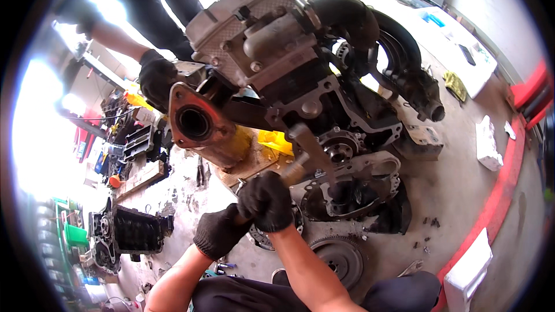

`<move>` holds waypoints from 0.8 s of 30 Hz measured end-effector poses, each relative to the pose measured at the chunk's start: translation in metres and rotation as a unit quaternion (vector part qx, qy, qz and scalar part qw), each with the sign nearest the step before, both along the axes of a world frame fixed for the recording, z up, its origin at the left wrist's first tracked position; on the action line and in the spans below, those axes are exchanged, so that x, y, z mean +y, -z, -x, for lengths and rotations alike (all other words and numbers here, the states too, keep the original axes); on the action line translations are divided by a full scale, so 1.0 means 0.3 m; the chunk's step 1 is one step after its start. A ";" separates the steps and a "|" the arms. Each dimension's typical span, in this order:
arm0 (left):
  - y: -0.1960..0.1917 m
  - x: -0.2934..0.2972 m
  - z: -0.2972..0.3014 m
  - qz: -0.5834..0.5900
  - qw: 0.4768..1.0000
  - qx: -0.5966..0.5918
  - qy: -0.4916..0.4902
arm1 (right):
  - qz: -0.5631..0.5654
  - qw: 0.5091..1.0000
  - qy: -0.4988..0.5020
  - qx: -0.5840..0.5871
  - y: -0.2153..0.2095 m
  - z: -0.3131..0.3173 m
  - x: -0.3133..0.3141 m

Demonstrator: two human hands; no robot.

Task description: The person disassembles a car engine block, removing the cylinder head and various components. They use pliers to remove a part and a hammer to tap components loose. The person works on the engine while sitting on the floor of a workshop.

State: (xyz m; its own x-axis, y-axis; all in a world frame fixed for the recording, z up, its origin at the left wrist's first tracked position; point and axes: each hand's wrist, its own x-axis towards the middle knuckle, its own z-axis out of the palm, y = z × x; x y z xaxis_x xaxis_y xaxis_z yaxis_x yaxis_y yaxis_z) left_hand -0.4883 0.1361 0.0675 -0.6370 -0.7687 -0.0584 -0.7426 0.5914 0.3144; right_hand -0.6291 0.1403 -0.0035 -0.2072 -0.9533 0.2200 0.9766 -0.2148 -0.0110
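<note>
With both dark gloves closed on its wooden handle, I hold a hammer (314,153) slantwise in front of the engine (277,40). My left hand (219,234) grips the lower end of the handle. Just above it, my right hand (266,201) wraps round the handle nearer the head. The hammer's grey head is smeared by motion and overlaps the engine's lower front, beside a round toothed hub (338,151); I cannot tell whether they touch. Left of the head, a rusty cylindrical exhaust part (193,121) shows its flanged opening. Below lies a detached metal cover (352,188).
A co-worker's gloved hand (156,78) is at the engine's left side. A toothed flywheel (338,260) lies on the floor near my knees. An oil-dark engine part (136,230) sits at left, below scattered parts. White foam blocks (471,268) stand beside a red floor strip (485,219).
</note>
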 end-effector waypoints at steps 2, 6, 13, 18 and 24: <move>-0.016 0.004 0.018 -0.021 1.000 -0.011 -0.005 | -0.016 1.000 0.006 0.024 -0.004 0.020 0.007; 0.023 0.019 0.025 -0.015 0.998 -0.007 -0.063 | -0.054 0.997 -0.051 0.022 0.016 0.022 -0.041; 0.050 0.015 0.042 0.029 0.998 -0.019 -0.050 | -0.052 0.995 -0.079 0.022 0.034 0.041 -0.056; 0.075 0.005 -0.001 0.035 0.998 -0.041 0.012 | -0.017 0.999 -0.041 -0.030 0.031 0.028 -0.010; 0.034 -0.004 0.016 0.006 0.998 -0.001 -0.065 | -0.031 0.998 -0.047 -0.002 0.024 0.011 -0.063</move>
